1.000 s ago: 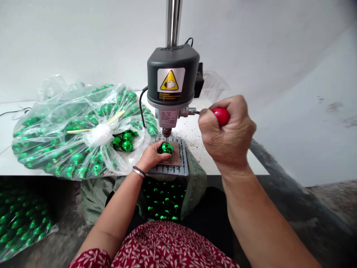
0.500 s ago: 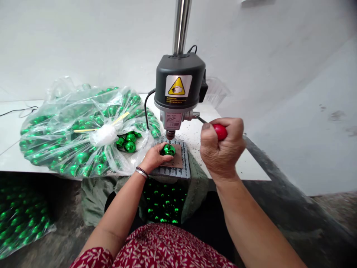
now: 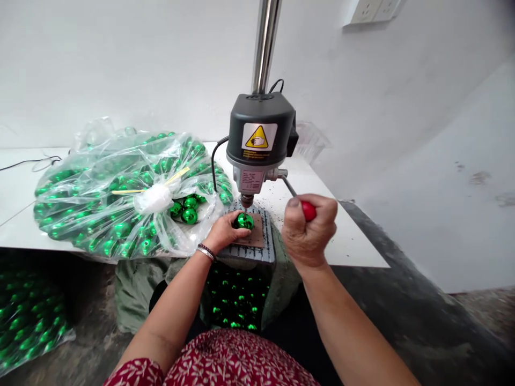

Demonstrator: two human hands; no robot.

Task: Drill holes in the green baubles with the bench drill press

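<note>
My left hand [image 3: 226, 231] grips a shiny green bauble [image 3: 245, 221] between thumb and fingers, on a brown board [image 3: 256, 238] laid over the grey base plate [image 3: 267, 252] of a drill press. Right above the bauble is the chuck [image 3: 247, 200] with its thin bit; whether the bit has entered the bauble I cannot tell. My right hand [image 3: 309, 231] is closed around the red knob [image 3: 308, 211] of the feed lever [image 3: 289, 186]. The dark motor housing [image 3: 261, 120] bears a yellow warning label.
A clear plastic bag [image 3: 153, 198] full of green baubles covers the left of the white table [image 3: 350, 241]; several loose baubles [image 3: 189, 215] lie beside it. More baubles [image 3: 235, 300] fill a cloth-lined opening below the table edge. Another bag [image 3: 32, 316] lies on the floor at left.
My right hand has pulled the lever knob down and to the left. My left hand still holds the bauble under the chuck. The camera view has tilted up slightly.
</note>
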